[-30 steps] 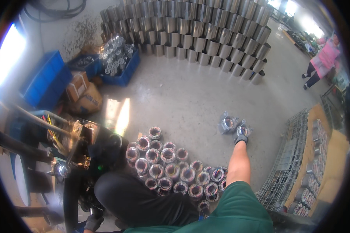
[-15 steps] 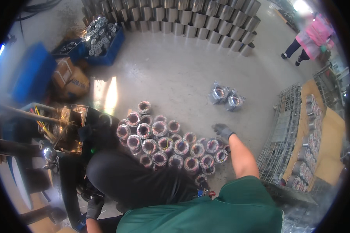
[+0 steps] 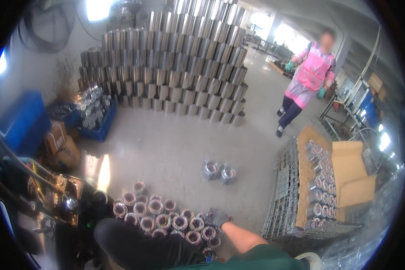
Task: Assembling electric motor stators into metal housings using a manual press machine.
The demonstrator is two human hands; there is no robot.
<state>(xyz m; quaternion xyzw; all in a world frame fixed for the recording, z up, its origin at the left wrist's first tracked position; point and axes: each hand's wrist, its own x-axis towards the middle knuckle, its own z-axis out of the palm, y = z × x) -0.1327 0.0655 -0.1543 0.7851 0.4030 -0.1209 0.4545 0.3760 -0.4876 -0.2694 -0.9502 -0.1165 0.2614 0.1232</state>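
Observation:
My right hand (image 3: 217,218), in a dark grey glove, is at the right edge of a cluster of wound motor stators (image 3: 155,207) on the floor. It touches or hovers just over the outermost ones; its fingers are blurred, so I cannot tell whether they grip one. The stators are short metal rings with copper and pale windings inside, standing close together with their openings up. Beyond the hand, two metal motor housings (image 3: 211,170) with windings inside stand side by side on the floor. My left hand is out of view.
A wire cage (image 3: 281,193) lined with cardboard holds many stators at right. Metal cylinders (image 3: 166,67) are stacked high at the back. Blue bins (image 3: 101,130) of metal parts stand at left, above a machine (image 3: 63,189). A person in a pink apron (image 3: 312,74) walks at the far right.
My view has tilted up, so floor things sit lower and the walking person shows fully. My right hand has moved closer to the stators; my left hand has left the view.

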